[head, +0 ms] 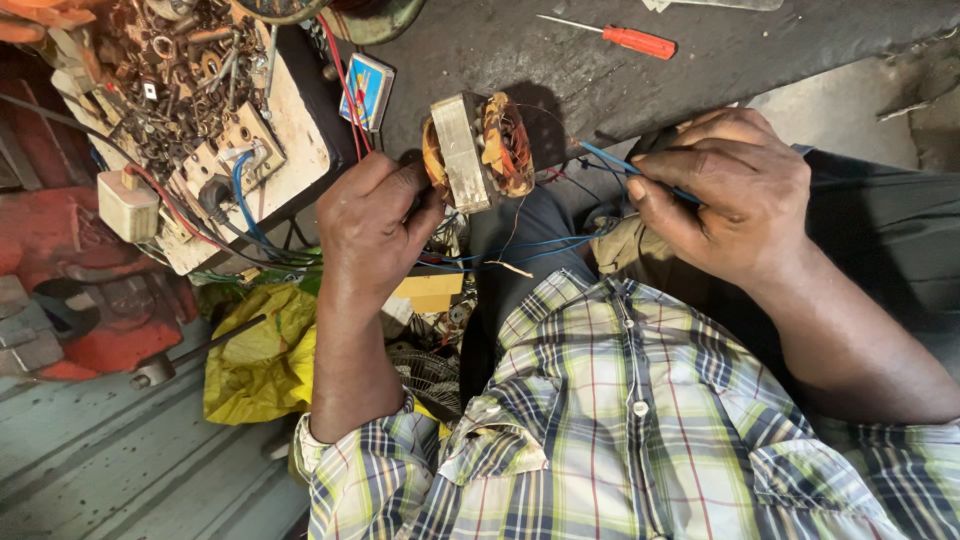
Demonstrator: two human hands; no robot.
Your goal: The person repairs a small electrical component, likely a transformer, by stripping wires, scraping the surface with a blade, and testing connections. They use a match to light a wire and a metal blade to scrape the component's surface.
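I see my left hand (375,225) gripping the motor stator (478,150), a block of grey steel plates wound with copper coils on both ends. The thumb and fingers (425,195) are clamped on its left end, so the stator sits just right of and beyond the fingertips, held up above my lap, tilted a little, its plate face turned toward me. My right hand (735,195) is well apart from it on the right. Its thumb and forefinger are pinched together on a thin blue wire (610,160), which runs from the fingertips out to the left toward the stator; whether that end reaches the coil I cannot tell. More blue and red wires (520,250) hang in a loose loop below the stator, between the two hands, over dark cloth on my lap

Beyond the hands, on the dark bench (620,90), a screwdriver (615,37) with an orange handle lies far from both hands. At far left a worn board (300,140) carries a heap of rusty nuts and scraps (175,60), a socket and trailing wires. A small blue card (367,90) rests at the board's right edge, near the stator. A yellow bag (262,365) lies low beside my left forearm. Both sleeves are checked cloth
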